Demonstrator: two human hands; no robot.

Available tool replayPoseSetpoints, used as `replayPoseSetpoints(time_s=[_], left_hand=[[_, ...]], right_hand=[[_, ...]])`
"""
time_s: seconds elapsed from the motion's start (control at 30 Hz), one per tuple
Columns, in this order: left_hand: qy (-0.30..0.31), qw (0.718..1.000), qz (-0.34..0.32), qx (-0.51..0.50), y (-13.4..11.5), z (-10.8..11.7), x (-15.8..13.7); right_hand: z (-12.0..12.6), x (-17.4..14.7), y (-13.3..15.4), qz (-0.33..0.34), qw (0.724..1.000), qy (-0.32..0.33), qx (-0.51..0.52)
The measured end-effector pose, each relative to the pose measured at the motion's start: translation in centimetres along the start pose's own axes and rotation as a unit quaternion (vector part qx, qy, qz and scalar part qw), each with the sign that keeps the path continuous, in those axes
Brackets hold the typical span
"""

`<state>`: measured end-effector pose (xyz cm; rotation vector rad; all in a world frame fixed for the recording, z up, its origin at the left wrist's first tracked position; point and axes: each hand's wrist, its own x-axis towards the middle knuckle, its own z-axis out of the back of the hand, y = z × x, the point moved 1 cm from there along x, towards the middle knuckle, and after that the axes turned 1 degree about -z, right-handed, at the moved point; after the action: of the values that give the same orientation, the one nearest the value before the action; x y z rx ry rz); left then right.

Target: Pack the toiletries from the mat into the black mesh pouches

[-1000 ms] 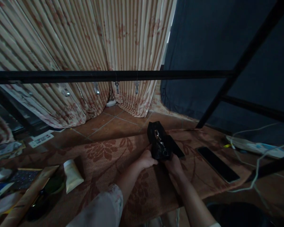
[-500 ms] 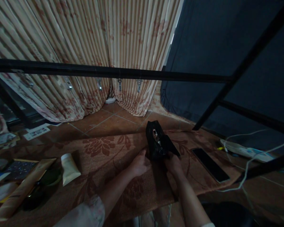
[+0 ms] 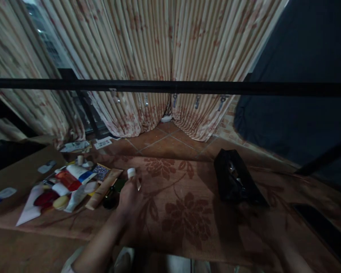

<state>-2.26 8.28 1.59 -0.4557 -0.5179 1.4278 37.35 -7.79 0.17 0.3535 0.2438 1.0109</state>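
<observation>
My left hand (image 3: 130, 199) is closed over a small cream-coloured squeeze tube (image 3: 131, 173); its white cap and one edge show past my fingers. The tube lies at the right side of a heap of cosmetics. A black pouch (image 3: 229, 176) sits unzipped on the patterned cloth, with a few shiny items dimly visible inside. At the pouch's near end is my right hand (image 3: 261, 222), dark and smeared by motion, so its fingers cannot be made out.
The heap on the left holds a red tube (image 3: 68, 180), a white and blue tube (image 3: 81, 173), a long tan tube (image 3: 104, 189) and dark sunglasses (image 3: 110, 198). A phone (image 3: 321, 227) lies at the right. Beyond the cloth runs a black metal bar (image 3: 170, 86).
My left hand has left the pouch and moved left onto the cream tube. My right hand stays by the pouch. The view has swung left, showing more of the heap.
</observation>
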Motion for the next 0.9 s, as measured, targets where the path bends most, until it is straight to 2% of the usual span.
replayPoseSetpoints(time_s=[0.03,0.07,0.2,0.33,0.43,0.53,0.63,0.77,0.9], left_hand=[[-0.018,1.000,-0.007,0.021,0.8,0.2,0.2],[-0.026,0.999,-0.017,0.033,1.3,0.2,0.3],[-0.047,0.997,-0.057,0.012,1.7,0.4,0.3],[-0.078,0.996,-0.024,-0.044,1.9,1.6,0.3],[-0.092,0.992,0.005,-0.091,2.7,2.5,0.3],[-0.084,0.989,0.016,-0.117,3.4,3.2,0.2],[-0.090,0.986,0.017,-0.137,3.9,4.1,0.0],[-0.087,0.982,0.024,-0.165,4.2,5.6,-0.1],[-0.087,0.980,0.029,-0.178,4.5,6.9,-0.1]], right_hand=[[-0.1,-0.6,0.8,0.030,0.998,0.054,-0.004],[-0.3,-1.2,1.8,0.049,0.996,0.079,-0.004],[-2.2,-2.8,8.1,0.116,0.985,0.125,0.006],[-5.7,-3.6,15.8,0.162,0.973,0.162,0.019],[-8.9,-4.3,20.1,0.209,0.958,0.181,0.071],[-12.0,-4.7,22.2,0.233,0.947,0.203,0.082],[-14.2,-4.7,23.1,0.253,0.944,0.201,0.071],[-15.1,-4.6,24.0,0.241,0.946,0.195,0.095],[-15.3,-4.6,25.7,0.196,0.958,0.185,0.095]])
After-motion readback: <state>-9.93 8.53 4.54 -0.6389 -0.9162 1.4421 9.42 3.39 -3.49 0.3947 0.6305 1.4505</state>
